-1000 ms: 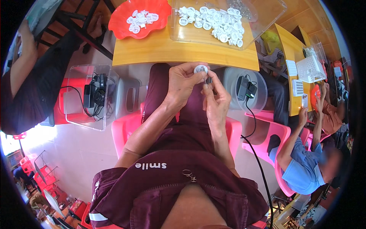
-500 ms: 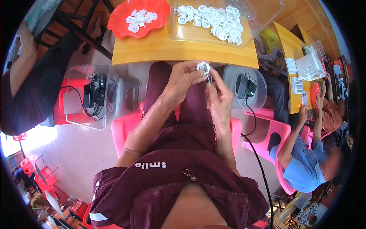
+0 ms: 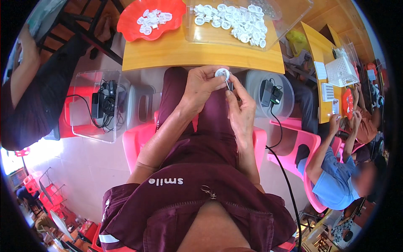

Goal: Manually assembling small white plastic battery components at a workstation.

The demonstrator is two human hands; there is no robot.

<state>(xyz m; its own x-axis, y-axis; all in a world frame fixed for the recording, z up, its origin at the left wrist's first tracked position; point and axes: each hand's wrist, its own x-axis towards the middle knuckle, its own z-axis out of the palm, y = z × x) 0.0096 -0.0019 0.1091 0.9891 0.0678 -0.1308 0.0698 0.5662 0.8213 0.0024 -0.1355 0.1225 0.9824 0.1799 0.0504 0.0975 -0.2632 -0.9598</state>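
White plastic, round and ring-shaped, the small cap (image 3: 222,74) sits pinched in the fingertips of the left hand (image 3: 200,86) just below the wooden table edge (image 3: 201,56), its flat face turned up toward the camera. Beside it, the right hand (image 3: 241,109) pinches a thin metal pin (image 3: 228,85), upright, tip touching the cap.

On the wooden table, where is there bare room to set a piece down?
Free: the bare strip of the wooden table along its near edge, below the red dish and the clear tray. Crowded: both containers hold white ring parts.
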